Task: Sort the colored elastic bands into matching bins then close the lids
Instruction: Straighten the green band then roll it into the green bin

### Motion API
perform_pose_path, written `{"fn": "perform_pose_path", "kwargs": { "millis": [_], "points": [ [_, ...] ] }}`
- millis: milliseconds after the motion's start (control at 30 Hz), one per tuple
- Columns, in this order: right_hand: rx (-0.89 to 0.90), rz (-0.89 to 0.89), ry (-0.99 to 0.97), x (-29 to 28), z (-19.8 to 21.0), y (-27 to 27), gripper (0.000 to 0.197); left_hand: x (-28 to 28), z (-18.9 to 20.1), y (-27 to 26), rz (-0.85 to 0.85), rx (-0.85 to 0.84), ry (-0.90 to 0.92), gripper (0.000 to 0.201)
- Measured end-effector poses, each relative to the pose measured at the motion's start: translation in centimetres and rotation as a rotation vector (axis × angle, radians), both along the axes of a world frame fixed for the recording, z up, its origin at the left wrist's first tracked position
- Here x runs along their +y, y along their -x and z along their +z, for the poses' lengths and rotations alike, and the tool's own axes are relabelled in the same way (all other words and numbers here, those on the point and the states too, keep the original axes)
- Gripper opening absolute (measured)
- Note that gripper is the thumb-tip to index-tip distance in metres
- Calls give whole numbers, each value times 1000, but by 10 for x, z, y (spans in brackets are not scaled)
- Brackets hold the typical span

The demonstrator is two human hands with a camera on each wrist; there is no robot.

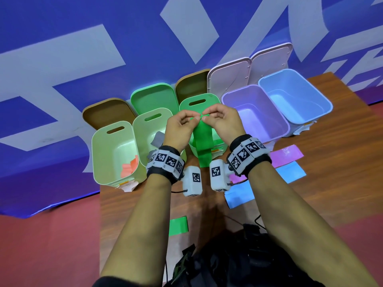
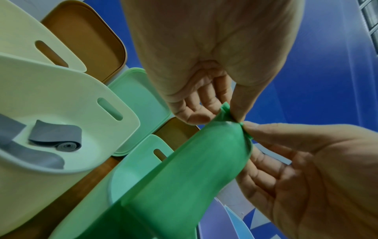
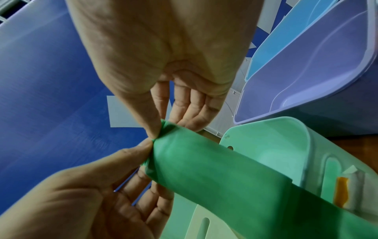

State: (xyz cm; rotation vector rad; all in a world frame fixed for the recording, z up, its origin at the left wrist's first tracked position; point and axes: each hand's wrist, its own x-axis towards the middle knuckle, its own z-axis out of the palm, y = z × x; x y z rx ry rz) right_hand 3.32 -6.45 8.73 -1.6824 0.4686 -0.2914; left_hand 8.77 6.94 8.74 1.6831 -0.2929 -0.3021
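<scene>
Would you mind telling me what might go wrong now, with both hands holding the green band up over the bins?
The left hand and right hand only pinch the green band's top edge, so it could slip. Its lower end hangs outside the green bin, over the near rim, and may catch or spill onto the table. The neighbouring bin holding grey bands is close, inviting a misdrop.

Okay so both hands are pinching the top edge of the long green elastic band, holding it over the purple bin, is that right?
Not quite. Both the left hand and right hand do pinch the top edge of the long green elastic band, but it hangs over the mint green plastic bin, not the purple plastic bin to its right. The head view shows this.
</scene>
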Motion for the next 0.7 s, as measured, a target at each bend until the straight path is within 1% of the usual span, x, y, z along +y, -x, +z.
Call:
{"fn": "perform_pose_path", "kwargs": {
  "millis": [100,200,300,367,433,567,700],
  "points": [
    [16,6,2,1,-1,1,7,1,3,0,2,-2,14,13],
    [13,10,8,2,-1,1,8,2,4,0,0,-7,3,14],
    [-7,25,-16,2,1,3,5,3,2,0,4,0,12,16],
    [-25,26,7,3,0,5,2,3,1,1,-1,2,12,15],
    [-31,17,33,3,-1,4,3,3,1,2,-7,6,11,14],
    [-26,2,28,0,-2,2,11,2,-3,5,3,43,6,11],
    [-23,16,5,0,0,3,9,3,-3,5,17,22,9,12]
  ]
}}
